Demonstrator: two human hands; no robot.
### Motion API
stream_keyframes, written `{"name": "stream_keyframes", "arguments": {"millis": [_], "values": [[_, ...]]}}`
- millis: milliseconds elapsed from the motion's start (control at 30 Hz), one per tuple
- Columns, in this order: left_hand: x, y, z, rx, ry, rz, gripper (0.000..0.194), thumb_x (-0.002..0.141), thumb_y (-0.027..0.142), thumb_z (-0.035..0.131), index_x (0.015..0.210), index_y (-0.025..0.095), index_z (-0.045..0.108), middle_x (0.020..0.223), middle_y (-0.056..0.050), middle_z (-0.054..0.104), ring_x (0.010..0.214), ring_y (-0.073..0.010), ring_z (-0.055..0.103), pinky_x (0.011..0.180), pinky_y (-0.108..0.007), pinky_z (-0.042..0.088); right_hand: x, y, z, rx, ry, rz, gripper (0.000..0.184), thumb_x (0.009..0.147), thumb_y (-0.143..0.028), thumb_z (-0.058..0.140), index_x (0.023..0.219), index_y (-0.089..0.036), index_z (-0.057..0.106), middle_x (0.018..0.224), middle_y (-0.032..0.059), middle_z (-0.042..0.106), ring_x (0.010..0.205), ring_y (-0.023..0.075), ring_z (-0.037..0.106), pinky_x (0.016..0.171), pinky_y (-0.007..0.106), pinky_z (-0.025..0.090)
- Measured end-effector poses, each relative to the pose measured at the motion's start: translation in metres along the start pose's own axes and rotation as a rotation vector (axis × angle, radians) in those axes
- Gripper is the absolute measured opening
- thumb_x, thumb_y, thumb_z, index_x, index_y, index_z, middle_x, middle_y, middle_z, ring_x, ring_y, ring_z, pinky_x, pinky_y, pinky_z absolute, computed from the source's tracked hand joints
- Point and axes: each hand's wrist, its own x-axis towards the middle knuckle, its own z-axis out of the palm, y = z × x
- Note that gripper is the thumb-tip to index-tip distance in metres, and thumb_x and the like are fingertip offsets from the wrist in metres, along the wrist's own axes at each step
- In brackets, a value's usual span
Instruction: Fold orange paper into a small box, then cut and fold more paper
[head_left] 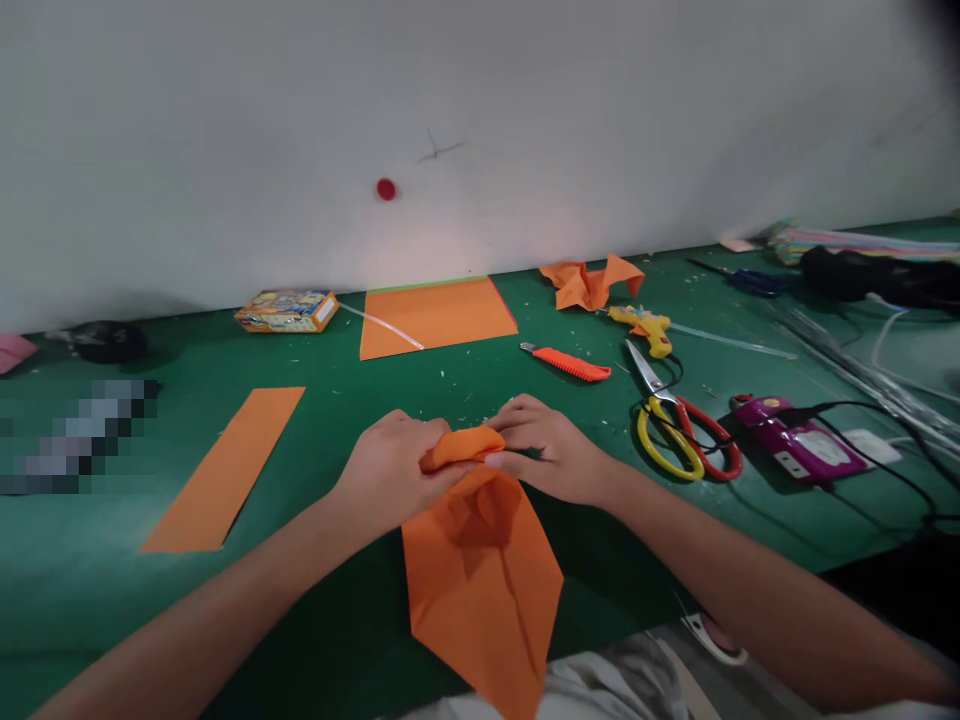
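Note:
Between my two hands is a folded piece of orange paper (480,570), its pointed lower part hanging toward my lap over the table's near edge. My left hand (394,465) is closed on the rolled upper end of the paper from the left. From the right, my right hand (551,450) pinches the same upper end, thumb below and fingers above. The fingers partly hide the folds there. To the left lies a flat orange paper strip (229,465). Scissors (667,420) with a yellow and a red handle lie right of my right hand.
On the green table (330,375) are an orange cutter knife (570,363), stacked orange sheets (442,315), a small box (289,310) and a crumpled orange paper shape (592,283). A yellow glue gun (645,328) lies near a purple power strip (799,438) with black cords.

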Motion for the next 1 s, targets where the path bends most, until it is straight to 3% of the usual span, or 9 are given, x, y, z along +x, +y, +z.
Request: {"name": "stream_keyframes", "arguments": {"millis": [133, 267, 333, 433, 533, 667, 833, 1000], "values": [[-0.001, -0.001, 0.003, -0.021, -0.008, -0.051, 0.034, 0.081, 0.052, 0.066, 0.069, 0.023, 0.055, 0.062, 0.000, 0.056, 0.063, -0.0195, 0.051, 0.057, -0.029, 0.031, 0.001, -0.002, -0.002, -0.006, -0.006, -0.018, 0.032, 0.104, -0.029, 0.053, 0.078, -0.023, 0.071, 0.104, 0.0053, 0.079, 0.090, 0.0190, 0.067, 0.094, 0.042, 0.046], [-0.001, -0.003, 0.005, -0.010, -0.038, -0.075, 0.034, 0.083, 0.053, 0.066, 0.073, 0.023, 0.056, 0.065, 0.000, 0.059, 0.066, -0.0204, 0.053, 0.058, -0.029, 0.030, -0.001, 0.001, 0.000, -0.061, -0.065, 0.026, 0.021, 0.098, -0.039, 0.063, 0.094, -0.023, 0.075, 0.108, 0.0076, 0.077, 0.099, 0.0225, 0.067, 0.094, 0.042, 0.045], [-0.001, -0.002, 0.004, -0.012, -0.046, -0.084, 0.034, 0.084, 0.053, 0.066, 0.074, 0.023, 0.055, 0.066, 0.000, 0.059, 0.067, -0.0206, 0.054, 0.058, -0.029, 0.030, -0.002, 0.003, 0.002, -0.084, -0.103, 0.069, 0.023, 0.099, -0.038, 0.061, 0.091, -0.021, 0.075, 0.096, 0.0072, 0.077, 0.091, 0.0216, 0.067, 0.087, 0.038, 0.046], [-0.001, -0.001, 0.002, -0.055, -0.046, -0.104, 0.034, 0.084, 0.053, 0.065, 0.073, 0.023, 0.053, 0.066, 0.001, 0.058, 0.066, -0.0203, 0.054, 0.057, -0.029, 0.030, -0.002, 0.002, 0.006, -0.113, -0.127, 0.197, 0.035, 0.100, -0.034, 0.054, 0.072, -0.021, 0.070, 0.072, 0.0036, 0.070, 0.074, 0.0182, 0.063, 0.069, 0.031, 0.043], [0.000, -0.003, 0.000, -0.237, -0.047, -0.134, 0.029, 0.084, 0.050, 0.065, 0.089, 0.023, 0.059, 0.082, 0.001, 0.067, 0.074, -0.0201, 0.061, 0.061, -0.028, 0.039, -0.001, 0.000, 0.005, -0.168, -0.074, 0.317, 0.042, 0.097, -0.036, 0.056, 0.058, -0.020, 0.056, 0.060, 0.0003, 0.057, 0.065, 0.0153, 0.055, 0.059, 0.028, 0.035], [0.005, -0.014, 0.003, -0.564, -0.068, -0.181, 0.044, 0.080, 0.048, 0.071, 0.114, 0.023, 0.060, 0.104, -0.003, 0.072, 0.084, -0.0208, 0.067, 0.069, -0.029, 0.051, -0.001, 0.004, -0.001, -0.254, 0.055, 0.419, 0.049, 0.094, -0.041, 0.056, 0.053, -0.020, 0.038, 0.054, -0.0029, 0.039, 0.053, 0.0119, 0.040, 0.052, 0.030, 0.025], [0.010, -0.031, 0.013, -0.974, -0.134, -0.201, 0.039, 0.076, 0.046, 0.077, 0.099, 0.018, 0.064, 0.103, -0.009, 0.072, 0.092, -0.0234, 0.070, 0.078, -0.034, 0.057, -0.002, 0.010, -0.009, -0.265, 0.173, 0.525, 0.049, 0.093, -0.046, 0.054, 0.058, -0.021, 0.031, 0.055, -0.0039, 0.030, 0.052, 0.0112, 0.030, 0.050, 0.031, 0.020], [0.011, -0.035, 0.017, -1.012, 0.022, -0.243, 0.028, 0.072, 0.041, 0.080, 0.081, 0.019, 0.066, 0.082, -0.001, 0.067, 0.076, -0.0158, 0.064, 0.072, -0.029, 0.053, -0.001, 0.011, -0.011, -0.230, 0.175, 0.568, 0.047, 0.093, -0.046, 0.053, 0.058, -0.021, 0.032, 0.056, -0.0043, 0.028, 0.051, 0.0107, 0.028, 0.049, 0.031, 0.018]]}}
